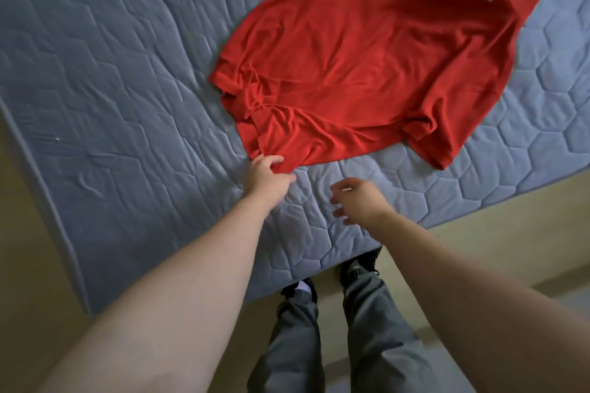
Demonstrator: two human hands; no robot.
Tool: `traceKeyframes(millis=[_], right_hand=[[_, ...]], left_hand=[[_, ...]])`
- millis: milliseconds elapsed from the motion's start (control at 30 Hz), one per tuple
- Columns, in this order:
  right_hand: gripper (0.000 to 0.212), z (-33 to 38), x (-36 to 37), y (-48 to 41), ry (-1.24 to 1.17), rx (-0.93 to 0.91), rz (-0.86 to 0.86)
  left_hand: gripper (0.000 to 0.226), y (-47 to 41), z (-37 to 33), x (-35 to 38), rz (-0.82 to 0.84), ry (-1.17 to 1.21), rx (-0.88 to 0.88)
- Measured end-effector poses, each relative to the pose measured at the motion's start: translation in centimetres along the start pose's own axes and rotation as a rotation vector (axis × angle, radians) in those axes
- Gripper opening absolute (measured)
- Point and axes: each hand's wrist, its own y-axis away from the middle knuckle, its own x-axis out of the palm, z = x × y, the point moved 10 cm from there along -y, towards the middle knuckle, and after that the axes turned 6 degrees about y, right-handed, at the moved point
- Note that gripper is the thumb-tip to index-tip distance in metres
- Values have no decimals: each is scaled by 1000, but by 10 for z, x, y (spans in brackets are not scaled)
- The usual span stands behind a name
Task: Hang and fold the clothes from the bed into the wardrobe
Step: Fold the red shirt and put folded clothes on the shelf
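Note:
A red T-shirt (367, 67) lies spread and wrinkled on the grey-blue quilted mattress (111, 73), its collar end toward the far right. My left hand (268, 174) pinches the shirt's near hem corner, and the cloth bunches toward it. My right hand (357, 199) hovers over the mattress just right of the left hand, fingers loosely curled, holding nothing and clear of the shirt.
The mattress corner (86, 306) points toward me at the lower left. My legs in grey trousers (319, 344) and dark shoes (360, 265) stand at the bed's near edge on a beige floor (495, 249). No wardrobe is in view.

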Motion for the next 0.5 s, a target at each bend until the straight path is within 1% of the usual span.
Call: traceKeyframes(millis=[67,100,167,233,300,367,433,467,500], right_hand=[[15,4,1,-5,-97,-24,-15],[16,8,1,-6,-133,-45,-29],[17,19,-1,-5,-181,-80,-41],[16,29,-2,-4,-187,-104,-35],[14,40,-2,-5,-143,-139,-31],[12,48,-4,-8,-111,-167,-53],[16,57,-4,-11,-94,-195,-88],[14,59,-4,-13,-85,-200,-104],[8,61,0,-15,-80,-198,-99]], left_hand=[[55,-6,5,5,-50,228,-41],[59,-8,7,2,-103,300,-51],[66,-11,10,-8,-188,372,-78],[73,-18,14,-7,-146,429,-136],[73,-22,13,-4,-50,380,-157],[70,-25,8,-2,26,217,-93],[67,-20,4,4,95,23,-10],[66,-14,4,9,150,-1,11],[64,-5,5,18,225,44,17]])
